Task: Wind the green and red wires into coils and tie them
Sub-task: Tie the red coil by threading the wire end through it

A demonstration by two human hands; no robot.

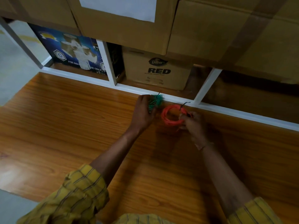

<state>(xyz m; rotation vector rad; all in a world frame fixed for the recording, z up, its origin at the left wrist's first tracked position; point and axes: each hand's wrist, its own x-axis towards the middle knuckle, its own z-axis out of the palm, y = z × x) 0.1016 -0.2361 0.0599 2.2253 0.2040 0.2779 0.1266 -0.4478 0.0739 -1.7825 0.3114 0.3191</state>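
Now: red coil flat on table, black tie pointing up-right.

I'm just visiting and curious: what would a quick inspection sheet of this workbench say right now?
Surface: glossy wooden table with a white back rail.
Job's things: green wire, a loose-looking bundle by the rail; red wire, a round coil with a dark tie end sticking up.
Clutter: nothing seen.
Hands: left hand grips the green wire; right hand pinches the red wire's edge.
Cables: only the two wires.
Surroundings: cardboard box marked RED, blue printed box, larger cartons stacked above.
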